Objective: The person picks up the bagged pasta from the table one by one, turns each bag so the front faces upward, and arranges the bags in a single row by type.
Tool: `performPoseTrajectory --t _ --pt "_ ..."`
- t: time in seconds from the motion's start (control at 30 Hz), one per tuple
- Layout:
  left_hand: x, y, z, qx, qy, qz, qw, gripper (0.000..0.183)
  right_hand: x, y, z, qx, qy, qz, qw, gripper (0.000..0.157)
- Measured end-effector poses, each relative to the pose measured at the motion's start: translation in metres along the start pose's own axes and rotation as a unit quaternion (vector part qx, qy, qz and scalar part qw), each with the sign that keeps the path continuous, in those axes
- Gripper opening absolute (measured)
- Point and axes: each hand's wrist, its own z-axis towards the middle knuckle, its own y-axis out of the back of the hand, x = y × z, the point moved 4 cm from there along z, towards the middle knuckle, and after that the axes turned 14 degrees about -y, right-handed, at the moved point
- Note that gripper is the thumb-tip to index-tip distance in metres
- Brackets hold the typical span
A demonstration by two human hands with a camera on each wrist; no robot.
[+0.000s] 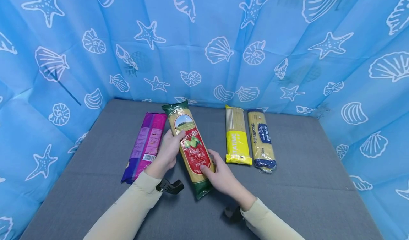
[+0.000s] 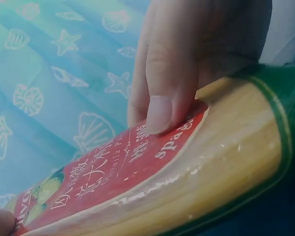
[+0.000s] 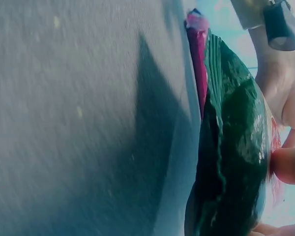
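A green-ended spaghetti packet (image 1: 192, 146) with a red label slants in the head view, its lower end toward me. My left hand (image 1: 168, 149) grips its left edge near the upper half, thumb over the label. From the lower right, my right hand (image 1: 220, 170) holds the other edge, thumb on the label. In the left wrist view, the right hand's thumb (image 2: 160, 113) presses on the spaghetti packet (image 2: 221, 147). The right wrist view shows the packet's green end (image 3: 238, 128) above the grey surface, with a shadow beneath it. The fingers under the packet are mostly hidden.
Left of the held packet lies a pink and purple packet (image 1: 148, 140). To the right, a yellow pasta packet (image 1: 238, 137) and a blue-ended spaghetti packet (image 1: 260, 138) lie side by side on the grey tabletop (image 1: 300, 183). A blue shell-patterned curtain (image 1: 198, 37) surrounds the table.
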Motion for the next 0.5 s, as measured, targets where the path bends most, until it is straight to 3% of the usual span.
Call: performPoseTrajectory --t 0.17,0.5 --pt "0.0009 -0.0017 -0.0021 0.028 -0.014 0.043 0.9986 0.038 -0.0028 -0.0063 -0.0016 0.027 0.004 0.057 0.998 0.061" --pt "-0.0015 -0.0048 -0.0031 0.071 -0.031 0.086 0.9933 0.04 -0.0008 -0.0061 -0.0085 0.007 0.033 0.101 0.994 0.055"
